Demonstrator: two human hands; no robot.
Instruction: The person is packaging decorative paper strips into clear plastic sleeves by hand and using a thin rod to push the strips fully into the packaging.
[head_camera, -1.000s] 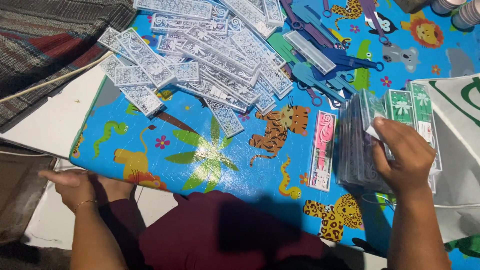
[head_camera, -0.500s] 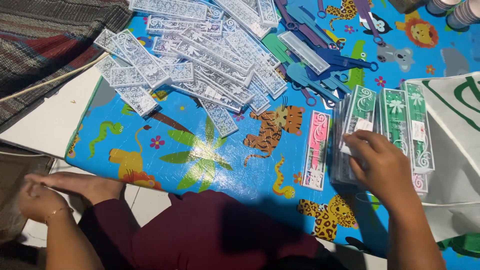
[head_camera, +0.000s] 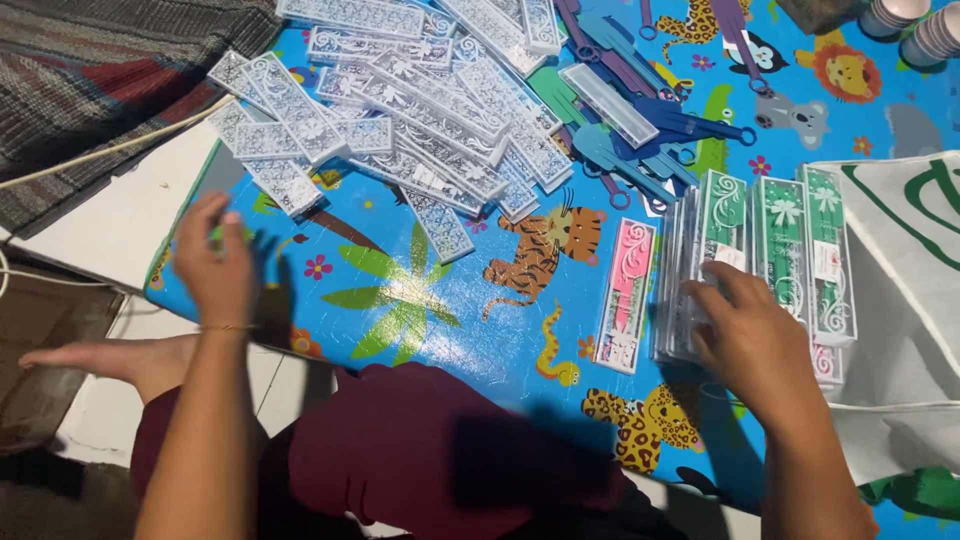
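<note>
Stack of flat packaged cards (head_camera: 760, 265), right of frame: light, stiff, probably slippery, best gripped by its edges. Right hand (head_camera: 755, 340) presses it flat-fingered; left hand (head_camera: 215, 265) hovers loosely open, empty.

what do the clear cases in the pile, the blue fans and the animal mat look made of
The clear cases look like thin hard plastic, see-through with a white lace-like print, glinting at the edges. The blue fans seem moulded plastic, matte, with ring ends; it could be coated card. The animal mat looks like soft vinyl or foam, slightly glossy with printed cartoons. The right hand rests on a stack of packed cases.
</note>
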